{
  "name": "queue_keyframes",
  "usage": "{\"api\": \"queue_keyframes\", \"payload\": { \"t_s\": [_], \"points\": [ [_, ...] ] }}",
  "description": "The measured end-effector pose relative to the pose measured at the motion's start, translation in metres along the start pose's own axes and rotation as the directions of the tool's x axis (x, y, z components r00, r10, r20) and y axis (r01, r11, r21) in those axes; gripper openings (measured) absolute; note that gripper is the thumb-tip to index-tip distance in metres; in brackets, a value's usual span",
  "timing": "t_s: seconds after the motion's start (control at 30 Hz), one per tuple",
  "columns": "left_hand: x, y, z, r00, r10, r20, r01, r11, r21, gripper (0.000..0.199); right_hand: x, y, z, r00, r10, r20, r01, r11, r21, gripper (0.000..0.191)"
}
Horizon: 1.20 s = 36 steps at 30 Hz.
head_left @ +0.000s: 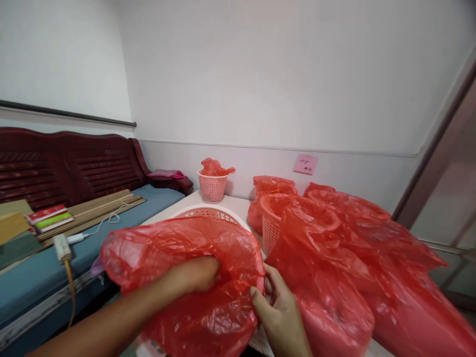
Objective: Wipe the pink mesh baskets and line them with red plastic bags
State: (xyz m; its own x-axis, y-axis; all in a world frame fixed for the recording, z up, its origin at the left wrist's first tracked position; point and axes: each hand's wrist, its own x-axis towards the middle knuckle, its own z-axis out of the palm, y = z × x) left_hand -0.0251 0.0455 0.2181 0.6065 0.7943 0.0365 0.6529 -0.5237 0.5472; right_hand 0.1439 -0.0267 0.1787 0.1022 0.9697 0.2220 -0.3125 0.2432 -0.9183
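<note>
A red plastic bag (193,322) is spread inside a white plastic basket (238,216), its edge folded out over much of the rim. My left hand (203,273) reaches down into the bag, knuckles bent, its fingertips hidden by the hand itself. At the right side of the rim my right hand (277,305) pinches the bag's edge, thumb on the inside and fingers on the outer side. Whatever lies at the bottom of the bag is hidden.
To the right stand a pink basket (270,233) lined with red plastic and several bulging red bags (334,317). A small pink basket (213,189) is at the back of the white table (191,198). A wooden bench (92,163) and a power strip (61,248) are at left.
</note>
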Motion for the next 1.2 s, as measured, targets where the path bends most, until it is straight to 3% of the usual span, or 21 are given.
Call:
{"api": "queue_keyframes", "payload": {
  "t_s": [0.1, 0.17, 0.23, 0.3, 0.37, 0.47, 0.77, 1.03, 1.2],
  "points": [
    [-0.021, 0.021, -0.024, 1.0, -0.015, 0.007, 0.015, 0.997, 0.075, 0.015, 0.0, -0.001, 0.001, 1.0, -0.004, 0.003, 0.004, 1.0, -0.001, 0.039],
    [-0.033, 0.035, -0.042, 0.99, 0.027, -0.14, -0.013, 0.995, 0.099, 0.02, -0.001, -0.001, 0.003, 1.0, -0.01, 0.007, 0.01, 1.0, -0.003, 0.04],
    [-0.039, 0.041, -0.058, 0.907, 0.162, -0.389, -0.053, 0.959, 0.277, 0.02, -0.003, -0.001, 0.004, 1.0, -0.008, 0.007, 0.008, 1.0, -0.017, 0.042],
    [-0.038, 0.037, -0.069, 0.841, 0.263, -0.473, -0.004, 0.877, 0.48, 0.027, -0.004, -0.002, 0.005, 1.0, -0.009, 0.004, 0.009, 0.999, -0.049, 0.042],
    [-0.033, 0.028, -0.076, 0.869, 0.253, -0.426, 0.051, 0.81, 0.585, 0.036, -0.005, -0.003, 0.005, 1.0, -0.022, 0.003, 0.022, 0.995, -0.096, 0.041],
    [-0.025, 0.018, -0.082, 0.911, 0.214, -0.351, 0.057, 0.78, 0.623, 0.035, -0.005, -0.004, 0.003, 0.999, -0.05, 0.019, 0.053, 0.985, -0.163, 0.036],
    [-0.012, 0.016, -0.091, 0.922, 0.233, -0.31, 0.044, 0.732, 0.68, 0.027, -0.001, 0.009, -0.01, 0.986, -0.068, 0.154, 0.107, 0.96, -0.258, 0.034],
    [0.005, 0.003, -0.097, 0.889, 0.255, -0.381, -0.029, 0.861, 0.508, 0.013, -0.003, 0.011, -0.012, 0.987, -0.122, 0.104, 0.155, 0.891, -0.426, 0.033],
    [0.01, -0.005, -0.104, 0.903, 0.113, -0.414, 0.003, 0.963, 0.27, 0.017, -0.001, 0.016, -0.014, 0.975, -0.215, 0.054, 0.21, 0.82, -0.533, 0.034]
  ]
}}
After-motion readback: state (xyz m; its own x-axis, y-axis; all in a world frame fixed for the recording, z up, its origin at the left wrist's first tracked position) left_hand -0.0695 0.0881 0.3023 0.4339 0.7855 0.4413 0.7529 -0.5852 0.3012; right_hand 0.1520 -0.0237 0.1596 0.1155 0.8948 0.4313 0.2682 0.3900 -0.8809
